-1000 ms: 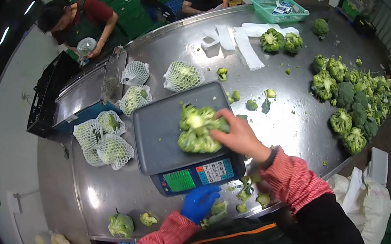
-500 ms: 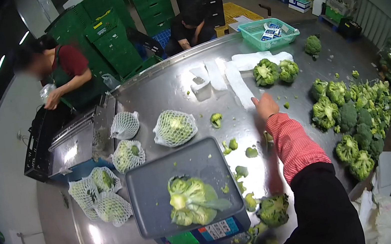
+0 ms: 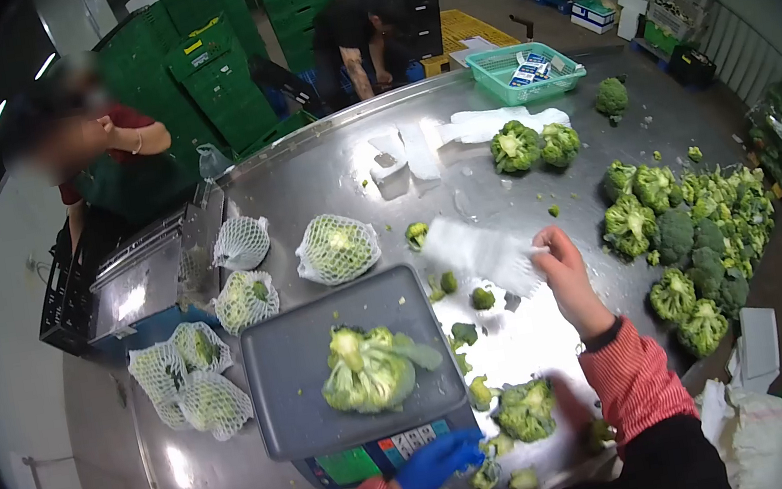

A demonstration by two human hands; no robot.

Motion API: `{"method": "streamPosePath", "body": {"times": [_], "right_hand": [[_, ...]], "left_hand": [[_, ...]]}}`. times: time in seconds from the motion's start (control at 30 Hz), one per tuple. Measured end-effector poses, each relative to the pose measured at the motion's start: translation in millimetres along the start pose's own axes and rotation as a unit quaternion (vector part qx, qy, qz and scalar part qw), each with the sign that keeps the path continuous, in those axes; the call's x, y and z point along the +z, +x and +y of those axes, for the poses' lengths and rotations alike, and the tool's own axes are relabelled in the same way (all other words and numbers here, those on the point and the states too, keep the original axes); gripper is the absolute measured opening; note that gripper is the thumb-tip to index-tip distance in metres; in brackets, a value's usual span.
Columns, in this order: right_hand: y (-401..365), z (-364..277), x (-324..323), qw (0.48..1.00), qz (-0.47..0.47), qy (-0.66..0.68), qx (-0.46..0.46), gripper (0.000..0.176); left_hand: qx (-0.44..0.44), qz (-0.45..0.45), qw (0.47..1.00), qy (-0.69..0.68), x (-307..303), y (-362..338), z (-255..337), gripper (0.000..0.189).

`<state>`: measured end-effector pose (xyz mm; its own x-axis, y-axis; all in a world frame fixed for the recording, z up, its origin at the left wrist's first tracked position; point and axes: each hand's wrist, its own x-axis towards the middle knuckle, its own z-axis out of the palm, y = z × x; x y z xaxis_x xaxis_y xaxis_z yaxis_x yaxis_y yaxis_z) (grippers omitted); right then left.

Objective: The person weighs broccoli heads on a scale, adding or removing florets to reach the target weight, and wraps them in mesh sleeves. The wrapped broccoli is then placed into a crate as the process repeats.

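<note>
My right hand (image 3: 569,284) pinches one end of a white foam net sleeve (image 3: 483,251), which is blurred above the steel table (image 3: 303,197). My left hand (image 3: 438,464), in a blue glove, is at the front right edge of the scale (image 3: 280,413); its fingers are partly spread and nothing shows in them. One broccoli head (image 3: 366,370) lies stem up on the scale's grey tray. Another head (image 3: 525,411) and loose florets sit between the scale and my right sleeve. Flat white sleeves (image 3: 418,151) lie farther back.
Netted broccoli (image 3: 338,248) stands behind and left of the scale. A broccoli pile (image 3: 682,231) is at the right, two heads (image 3: 534,148) farther back. A green basket (image 3: 526,83) is at the far edge. Two people (image 3: 110,155) (image 3: 362,46) are beyond the table.
My right hand has taken hold of a foam sleeve and drawn it nearer. My gloved left hand has come up beside the scale. Both people have shifted posture.
</note>
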<state>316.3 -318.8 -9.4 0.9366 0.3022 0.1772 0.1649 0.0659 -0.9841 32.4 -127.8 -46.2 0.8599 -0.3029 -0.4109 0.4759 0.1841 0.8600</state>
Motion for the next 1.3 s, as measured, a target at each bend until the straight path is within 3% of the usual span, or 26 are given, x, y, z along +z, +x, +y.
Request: {"method": "streamPosePath", "body": {"times": [0.03, 0.1, 0.17, 0.23, 0.33, 0.4, 0.5, 0.57, 0.6, 0.7, 0.73, 0.8, 0.87, 0.93, 0.97, 1.03, 1.13, 1.23, 1.3], "right_hand": [[-25, -25, 1, 0.998, -0.008, 0.056, 0.027, 0.013], [-65, -52, 1, 0.981, -0.050, 0.162, 0.091, 0.014], [-104, -64, 0, 0.943, -0.117, 0.257, 0.175, 0.015], [-136, -74, 9, 0.919, -0.130, 0.269, 0.258, 0.017], [-165, -67, 13, 0.884, -0.167, 0.324, 0.291, 0.017], [-176, -63, 14, 0.872, -0.187, 0.346, 0.292, 0.017], [-185, -63, 24, 0.924, -0.103, 0.213, 0.301, 0.018], [-186, -68, 26, 0.965, -0.110, 0.041, 0.236, 0.018], [-186, -69, 29, 0.973, -0.114, -0.045, 0.198, 0.018], [-189, -68, 42, 0.952, -0.094, -0.278, 0.082, 0.015], [-190, -66, 47, 0.951, -0.100, -0.291, 0.039, 0.015], [-191, -62, 57, 0.941, -0.112, -0.315, -0.049, 0.015], [-189, -65, 61, 0.956, -0.136, -0.260, -0.003, 0.016], [-191, -57, 62, 0.970, -0.138, -0.201, 0.024, 0.018], [-194, -70, 72, 0.983, -0.082, -0.155, 0.052, 0.017], [-199, -79, 74, 0.981, -0.074, -0.164, 0.074, 0.014], [-213, -83, 73, 0.975, -0.105, -0.192, 0.037, 0.013], [-215, -84, 69, 0.974, -0.075, -0.213, -0.013, 0.006], [-208, -88, 75, 0.914, -0.059, -0.358, -0.180, 0.007]], "left_hand": [[-0.007, -0.007, 0.997, -0.074, 8, 7, 5, 0.039], [-0.022, -0.005, 0.995, -0.098, 23, 26, 29, 0.040], [-0.081, -0.029, 0.961, -0.263, 25, 54, 17, 0.044], [-0.066, -0.109, 0.924, -0.361, 26, 66, 19, 0.046], [-0.067, -0.213, 0.862, -0.456, 26, 78, 8, 0.045], [-0.065, -0.181, 0.874, -0.446, 33, 76, -2, 0.041], [-0.036, -0.076, 0.940, -0.331, 45, 80, -23, 0.033], [-0.071, -0.020, 0.960, -0.271, 53, 48, 24, 0.030], [-0.082, -0.125, 0.961, -0.234, 31, 48, 15, 0.032], [-0.060, -0.072, 0.953, -0.289, 35, 47, 5, 0.034], [-0.061, -0.134, 0.946, -0.290, 25, 44, 5, 0.028], [-0.045, -0.103, 0.956, -0.271, 29, 48, -6, 0.023], [-0.021, -0.085, 0.957, -0.275, 31, 43, -14, 0.020], [0.011, -0.078, 0.948, -0.307, 47, 13, 24, 0.020], [-0.035, 0.027, 0.962, -0.269, 53, 1, 43, 0.032], [0.007, 0.072, 0.945, -0.320, 56, 1, 39, 0.032], [0.054, 0.113, 0.919, -0.375, 61, 1, 20, 0.033], [0.075, 0.133, 0.903, -0.401, 65, -2, 9, 0.034], [0.080, 0.141, 0.899, -0.407, 60, -5, 9, 0.034]]}}
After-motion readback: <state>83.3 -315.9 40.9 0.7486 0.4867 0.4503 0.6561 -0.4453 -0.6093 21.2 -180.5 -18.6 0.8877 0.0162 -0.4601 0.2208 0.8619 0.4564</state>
